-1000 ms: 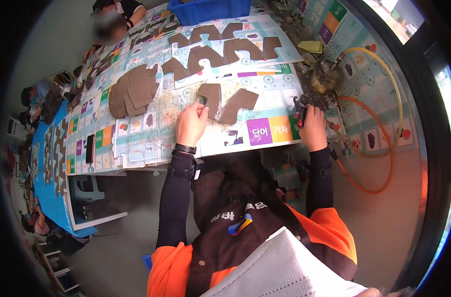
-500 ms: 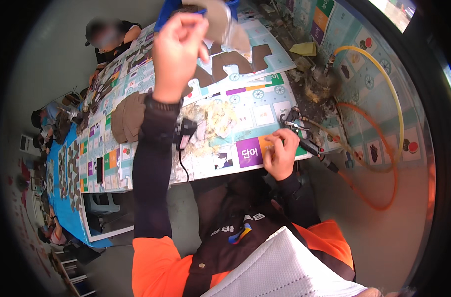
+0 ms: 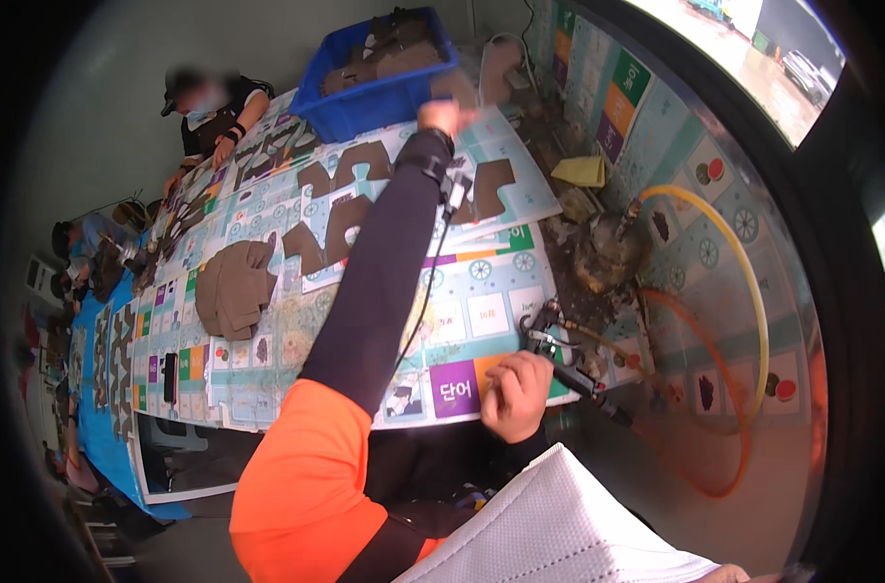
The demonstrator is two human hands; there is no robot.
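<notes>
My left arm stretches far across the table. My left hand (image 3: 440,115) is closed on a flat brown leather-like piece (image 3: 459,87) right beside the blue bin (image 3: 337,115), which holds more brown pieces. My right hand (image 3: 515,394) rests curled at the table's near edge, on the colourful printed mat (image 3: 481,316). It sits against a metal hand tool with a black handle (image 3: 564,360), and nothing shows inside its fingers. Cut brown pieces (image 3: 340,219) lie in rows under my left forearm.
A stack of brown pieces (image 3: 233,287) lies at mid-left. Another person (image 3: 212,109) works at the far left end of the table. Yellow hose (image 3: 748,282) and orange hose (image 3: 729,389) loop on the floor to the right. A dark phone (image 3: 170,377) lies near the left edge.
My left hand lifted brown pieces off the mat in front of me, swung up and away, and now reaches the blue bin. My right hand has slid slightly left off the tool.
</notes>
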